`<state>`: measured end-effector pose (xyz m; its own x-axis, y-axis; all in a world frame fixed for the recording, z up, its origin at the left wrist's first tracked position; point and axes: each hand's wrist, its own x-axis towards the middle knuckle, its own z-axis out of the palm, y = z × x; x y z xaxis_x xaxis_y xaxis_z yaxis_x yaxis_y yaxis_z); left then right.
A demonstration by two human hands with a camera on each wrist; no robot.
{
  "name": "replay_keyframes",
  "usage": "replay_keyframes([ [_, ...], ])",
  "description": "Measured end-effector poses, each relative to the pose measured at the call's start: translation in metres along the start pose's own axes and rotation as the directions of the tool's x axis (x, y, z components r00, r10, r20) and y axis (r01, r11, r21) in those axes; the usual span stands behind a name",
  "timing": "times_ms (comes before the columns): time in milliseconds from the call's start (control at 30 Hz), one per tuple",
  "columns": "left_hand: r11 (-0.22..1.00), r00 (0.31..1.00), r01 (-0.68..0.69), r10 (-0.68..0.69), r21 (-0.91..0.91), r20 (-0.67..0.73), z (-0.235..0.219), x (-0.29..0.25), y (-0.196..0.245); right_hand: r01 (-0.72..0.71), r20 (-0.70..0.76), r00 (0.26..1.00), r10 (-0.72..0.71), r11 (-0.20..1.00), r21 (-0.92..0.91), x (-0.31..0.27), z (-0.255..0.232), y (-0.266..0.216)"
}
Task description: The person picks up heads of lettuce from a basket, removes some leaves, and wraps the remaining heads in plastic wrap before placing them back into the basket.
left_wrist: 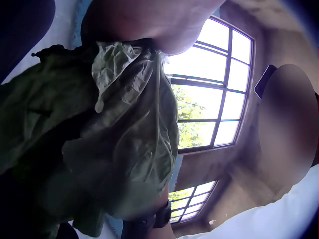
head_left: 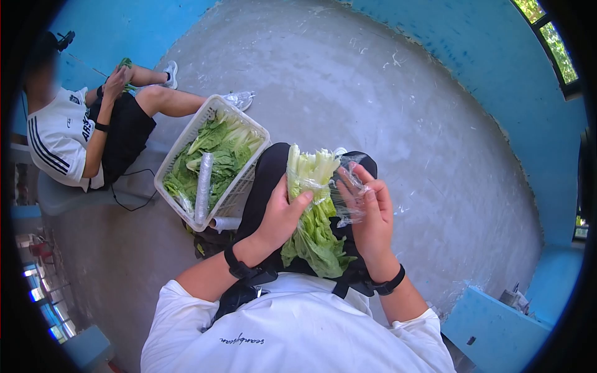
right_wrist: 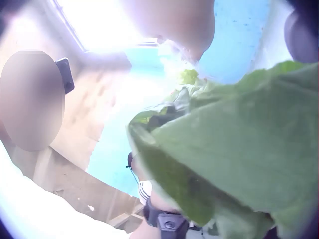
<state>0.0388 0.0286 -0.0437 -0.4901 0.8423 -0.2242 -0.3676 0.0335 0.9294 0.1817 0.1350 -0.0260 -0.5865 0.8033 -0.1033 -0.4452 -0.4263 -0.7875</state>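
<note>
In the head view a bunch of leafy greens [head_left: 317, 211] lies over the lap, pale stalks away from the body and leaves toward the shirt. My left hand [head_left: 281, 214] grips its stalk part from the left, thumb across the stalks. Clear film [head_left: 311, 184] crosses the stalks. At the right, my right hand [head_left: 372, 217] pinches a loose, crumpled piece of clear film [head_left: 352, 194] with its fingertips. Large leaves [left_wrist: 134, 134] hang below the left hand [left_wrist: 144, 22] in the left wrist view. A broad leaf [right_wrist: 239, 144] fills much of the right wrist view.
Left of the knees stands a white basket [head_left: 268, 138] with more greens [head_left: 233, 146] and a film-wrapped roll [head_left: 204, 186]. Another roll [head_left: 225, 223] is beside it. A seated person [head_left: 68, 133] at the left holds greens. A blue box [head_left: 491, 329] is at the lower right.
</note>
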Motion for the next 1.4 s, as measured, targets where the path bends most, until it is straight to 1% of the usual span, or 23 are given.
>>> replay_keyframes([
  [67,0.999,0.999,-0.036,0.036,0.003,-0.002,0.002,-0.001,0.0,-0.08,0.069,0.995,0.07,0.985,0.155,0.0,0.0,-0.002],
  [200,0.993,0.992,-0.108,0.11,0.042,-0.057,0.012,0.001,-0.006,-0.1,0.011,0.995,0.1,0.973,0.208,-0.007,0.002,0.003],
  [300,0.986,0.986,-0.138,0.146,0.097,-0.083,0.018,0.002,-0.009,-0.066,0.035,0.997,0.063,0.993,0.102,-0.012,0.007,0.007],
  [400,0.973,0.979,-0.171,0.185,0.154,-0.08,0.023,0.004,-0.008,0.025,0.186,0.983,0.01,0.983,-0.181,-0.016,0.014,0.007],
  [433,0.968,0.977,-0.183,0.199,0.174,-0.075,0.024,0.004,-0.008,0.087,0.231,0.972,-0.033,0.97,-0.226,-0.013,0.016,0.008],
  [467,0.982,0.986,-0.156,0.162,0.108,-0.048,0.023,0.004,-0.008,0.171,0.28,0.958,-0.056,0.898,-0.404,-0.012,0.017,0.006],
  [500,0.991,0.992,-0.127,0.128,0.043,-0.018,0.022,0.004,-0.01,0.255,0.333,0.941,-0.068,0.787,-0.562,-0.012,0.02,0.003],
  [533,0.995,0.995,-0.094,0.095,-0.021,0.015,0.021,0.005,-0.01,0.336,0.385,0.92,-0.068,0.641,-0.69,-0.012,0.023,-0.002],
  [567,0.996,0.996,-0.09,0.091,-0.016,0.018,0.02,0.006,-0.01,0.413,0.402,0.905,-0.139,0.511,-0.754,-0.013,0.028,-0.003],
  [633,0.997,0.996,-0.082,0.082,-0.004,0.022,0.017,0.007,-0.01,0.424,0.383,0.905,-0.186,0.476,-0.77,-0.016,0.03,-0.004],
  [667,0.997,1.0,-0.018,0.018,-0.069,0.01,0.016,0.007,-0.008,0.428,0.374,0.904,-0.208,0.459,-0.779,-0.017,0.032,-0.004],
  [700,0.99,0.999,0.046,-0.046,-0.135,0.002,0.014,0.007,-0.004,0.409,0.306,0.911,-0.277,0.51,-0.756,-0.016,0.035,-0.003],
  [733,0.974,0.994,0.109,-0.112,-0.201,-0.002,0.013,0.007,-0.001,0.411,0.31,0.911,-0.273,0.512,-0.754,-0.015,0.029,-0.002],
  [800,0.956,0.989,0.142,-0.145,-0.257,0.005,0.011,0.006,0.003,0.414,0.318,0.91,-0.267,0.518,-0.749,-0.011,0.01,0.002],
  [833,0.946,0.987,0.158,-0.162,-0.285,0.01,0.011,0.006,0.005,0.371,0.233,0.926,-0.298,0.591,-0.717,-0.01,0.008,0.003],
  [933,0.889,0.972,0.208,-0.235,-0.407,-0.015,0.015,0.005,0.013,0.085,-0.04,0.992,-0.122,0.856,-0.511,-0.009,0.0,0.003],
  [1067,0.909,0.98,0.168,-0.197,-0.382,-0.038,0.014,0.004,0.006,0.068,-0.104,0.989,-0.104,0.949,-0.308,-0.004,0.006,0.003],
  [1100,0.905,0.979,0.163,-0.198,-0.394,-0.049,0.015,0.003,0.004,0.111,-0.094,0.984,-0.154,0.927,-0.358,-0.004,0.008,0.008],
  [1133,0.901,0.978,0.158,-0.199,-0.405,-0.06,0.015,0.003,0.003,0.209,0.062,0.975,-0.212,0.791,-0.575,-0.003,0.008,0.002],
  [1167,0.896,0.976,0.178,-0.214,-0.406,-0.045,0.015,0.004,0.003,0.317,0.223,0.948,-0.227,0.598,-0.736,0.0,0.009,-0.01],
  [1200,0.892,0.973,0.198,-0.229,-0.407,-0.029,0.014,0.002,0.004,0.425,0.378,0.905,-0.197,0.365,-0.828,0.001,0.011,-0.017],
  [1333,0.887,0.969,0.213,-0.246,-0.41,-0.031,0.017,0.0,0.01,0.59,0.549,0.808,-0.215,0.273,-0.76,0.007,0.016,-0.018],
  [1400,0.883,0.964,0.234,-0.265,-0.408,-0.019,0.016,-0.001,0.012,0.645,0.613,0.764,-0.202,0.2,-0.738,0.01,0.013,-0.018],
])
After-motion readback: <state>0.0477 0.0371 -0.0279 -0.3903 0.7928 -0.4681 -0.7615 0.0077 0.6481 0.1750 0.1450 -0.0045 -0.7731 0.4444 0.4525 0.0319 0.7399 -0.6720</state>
